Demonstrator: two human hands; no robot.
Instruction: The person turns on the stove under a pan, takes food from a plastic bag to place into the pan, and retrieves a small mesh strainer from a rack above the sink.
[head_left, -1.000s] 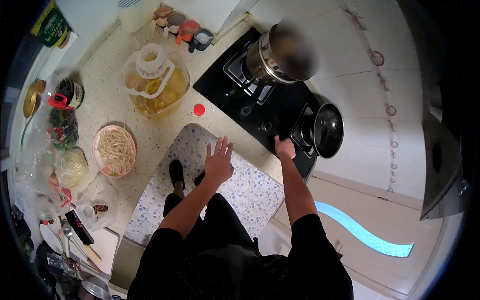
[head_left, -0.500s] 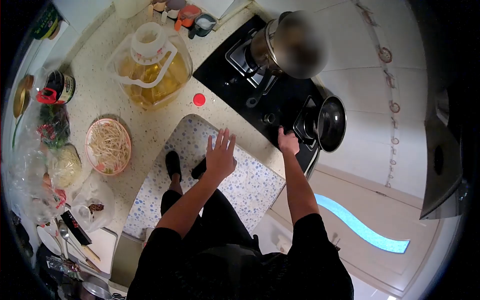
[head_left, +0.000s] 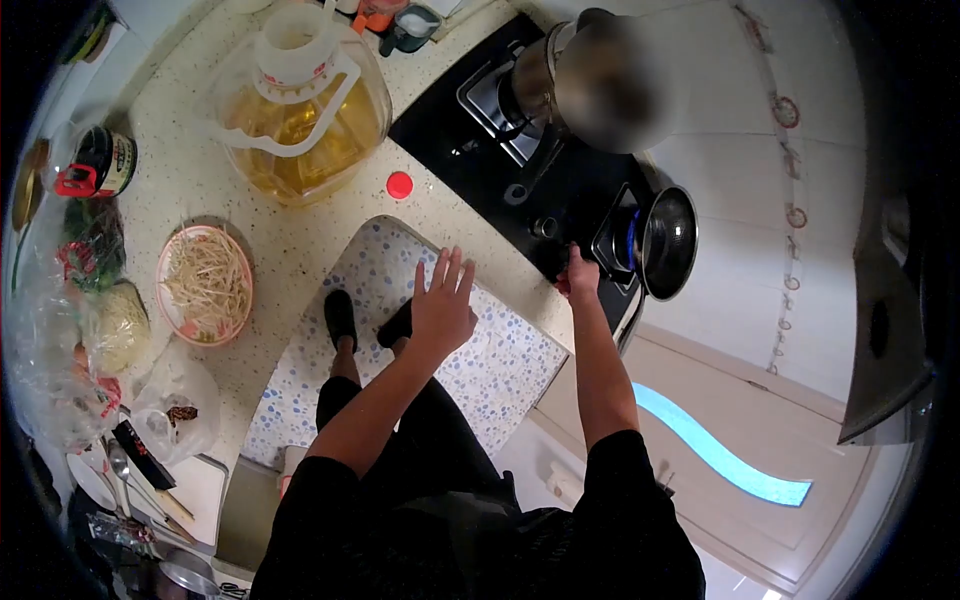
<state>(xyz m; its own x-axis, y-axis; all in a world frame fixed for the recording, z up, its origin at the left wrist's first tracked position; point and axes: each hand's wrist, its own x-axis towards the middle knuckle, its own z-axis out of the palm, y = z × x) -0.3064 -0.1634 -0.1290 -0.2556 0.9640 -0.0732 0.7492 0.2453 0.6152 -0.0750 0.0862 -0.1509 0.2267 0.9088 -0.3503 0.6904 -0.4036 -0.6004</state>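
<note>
My right hand (head_left: pixel 578 274) is closed at the front edge of the black gas stove (head_left: pixel 440 118), its fingers around what looks like a burner knob, mostly hidden. Blue flame (head_left: pixel 632 238) shows beneath the small dark frying pan (head_left: pixel 669 243) on the near burner. With fingers spread and nothing in it, my left hand (head_left: pixel 443 308) hovers over the speckled floor mat area. A red cap (head_left: pixel 399 185) lies on the counter by a large open jug of yellow oil (head_left: pixel 300 125). On the far burner stands a steel pot (head_left: pixel 535 80), partly blurred.
A plate of bean sprouts (head_left: pixel 207 285) sits on the counter (head_left: pixel 290 235). Further left are a dark jar (head_left: pixel 108 160), bagged vegetables (head_left: pixel 120 325) and a white cutting board (head_left: pixel 205 495) with utensils. The range hood (head_left: pixel 885 330) hangs at the right.
Blue flame has appeared under the frying pan. My right hand has stayed at the stove's front edge, turning slightly. The view has shifted, with the jug now higher in it.
</note>
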